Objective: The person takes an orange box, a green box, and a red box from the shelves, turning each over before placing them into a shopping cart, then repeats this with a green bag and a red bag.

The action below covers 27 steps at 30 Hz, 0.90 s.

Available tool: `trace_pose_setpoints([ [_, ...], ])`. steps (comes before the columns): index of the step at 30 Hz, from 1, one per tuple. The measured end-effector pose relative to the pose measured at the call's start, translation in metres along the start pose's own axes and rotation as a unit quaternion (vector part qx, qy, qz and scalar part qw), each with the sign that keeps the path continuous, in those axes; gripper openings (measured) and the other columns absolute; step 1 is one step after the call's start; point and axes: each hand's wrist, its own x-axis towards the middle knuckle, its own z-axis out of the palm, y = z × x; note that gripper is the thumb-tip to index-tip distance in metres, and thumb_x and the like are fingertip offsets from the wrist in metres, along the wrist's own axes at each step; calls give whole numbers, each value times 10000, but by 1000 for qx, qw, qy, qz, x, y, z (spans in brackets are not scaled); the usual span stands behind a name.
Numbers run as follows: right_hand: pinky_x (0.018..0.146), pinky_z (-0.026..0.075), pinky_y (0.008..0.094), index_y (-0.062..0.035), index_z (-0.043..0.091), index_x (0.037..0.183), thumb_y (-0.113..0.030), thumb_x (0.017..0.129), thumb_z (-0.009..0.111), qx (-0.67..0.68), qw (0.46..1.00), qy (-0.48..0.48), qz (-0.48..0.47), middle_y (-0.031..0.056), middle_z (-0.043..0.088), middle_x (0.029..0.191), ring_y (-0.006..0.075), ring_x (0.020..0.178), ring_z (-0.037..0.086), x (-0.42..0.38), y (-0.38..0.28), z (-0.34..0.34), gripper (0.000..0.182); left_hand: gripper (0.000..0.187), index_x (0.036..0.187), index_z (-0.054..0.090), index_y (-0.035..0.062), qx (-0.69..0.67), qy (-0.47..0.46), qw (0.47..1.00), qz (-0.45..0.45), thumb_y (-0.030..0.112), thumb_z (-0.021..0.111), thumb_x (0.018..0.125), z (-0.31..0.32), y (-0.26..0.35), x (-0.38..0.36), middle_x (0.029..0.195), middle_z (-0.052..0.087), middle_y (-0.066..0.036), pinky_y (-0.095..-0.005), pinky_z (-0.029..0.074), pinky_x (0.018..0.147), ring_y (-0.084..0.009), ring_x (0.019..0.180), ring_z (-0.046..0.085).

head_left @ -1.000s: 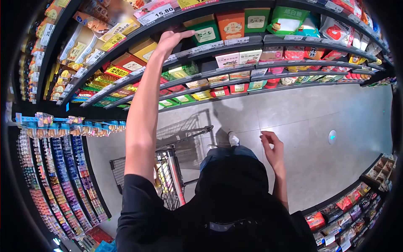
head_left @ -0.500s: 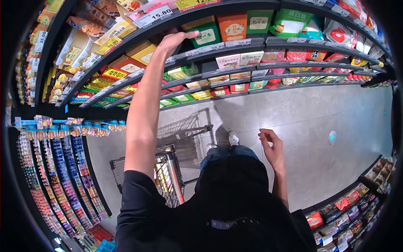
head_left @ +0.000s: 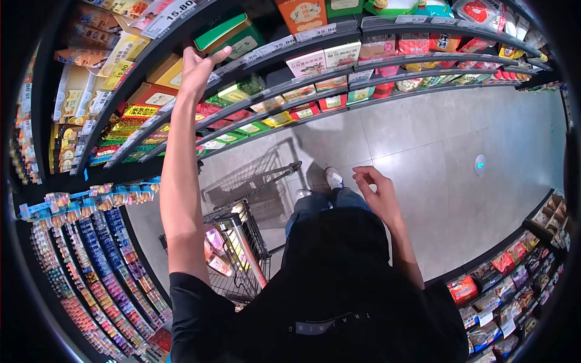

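At the shelf on the upper left, my left hand is closed on the left end of a green box. The thumb lies along its front; the other fingertips are partly hidden. The box sits at an angle, with its top face showing and a dark gap between it and the orange box. Over the floor, my right hand hangs with loosely bent fingers apart and holds nothing.
A wire shopping cart with several packages stands to my left, by my feet. Shelf edges with price tags curve across the top. More stocked shelves stand at the lower left and lower right.
My left hand and the green box have shifted left along the shelf, away from the orange box, and the box has turned. The view has shifted; my right hand still hangs free.
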Motion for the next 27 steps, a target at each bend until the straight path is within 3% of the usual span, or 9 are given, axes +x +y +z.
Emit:
trace_pose_setpoints([
  [3, 663, 512, 305, -13, 648, 1085, -141, 937, 595, 11, 1000, -11, -1, 133, 702, 858, 206, 785, 689, 0, 2, 4, 203, 709, 1274, 360, -49, -57, -15, 996, 63, 141, 819, 769, 1, -6, -3, 1248, 545, -167, -353, 331, 1079, -227, 1180, 513],
  [9, 659, 513, 307, -10, 649, 1080, -138, 938, 593, 9, 1000, -17, 12, 132, 706, 865, 200, 783, 689, -2, 3, 5, 199, 728, 1267, 286, -5, 17, -14, 997, 75, 49, 805, 760, 6, -1, -17, 1164, 542, -137, -333, 455, 964, -224, 1114, 552],
  [11, 752, 498, 267, 11, 637, 1104, -108, 949, 575, 12, 999, -33, 29, 100, 708, 898, 140, 818, 665, -2, 5, 5, 205, 744, 1276, 269, 6, 38, -14, 995, 95, 44, 803, 759, 8, -8, -18, 1164, 537, -133, -333, 465, 947, -221, 1100, 557],
  [14, 764, 501, 273, 12, 636, 1103, -103, 947, 578, 2, 999, -39, 30, 107, 711, 902, 147, 832, 672, -4, 7, 7, 202, 769, 1281, 278, 40, 115, 25, 953, 280, 60, 821, 737, 19, -17, -24, 1168, 517, -134, -326, 464, 935, -218, 1095, 549],
  [20, 777, 502, 281, 12, 631, 1105, -115, 949, 583, -14, 997, -55, 43, 104, 711, 906, 152, 837, 673, -5, 1, 10, 207, 805, 1340, 219, 71, 114, 45, 924, 361, -52, 723, 725, 35, -32, -39, 1464, 363, -227, -372, 420, 1033, -299, 1241, 504],
  [27, 777, 498, 277, 9, 630, 1109, -128, 954, 581, -31, 996, -76, 42, 100, 709, 921, 145, 852, 665, -3, -8, 14, 212, 810, 1329, 256, 83, 133, 46, 885, 443, -43, 736, 689, 34, -26, -66, 1444, 369, -253, -471, 312, 1119, -401, 1357, 377],
])
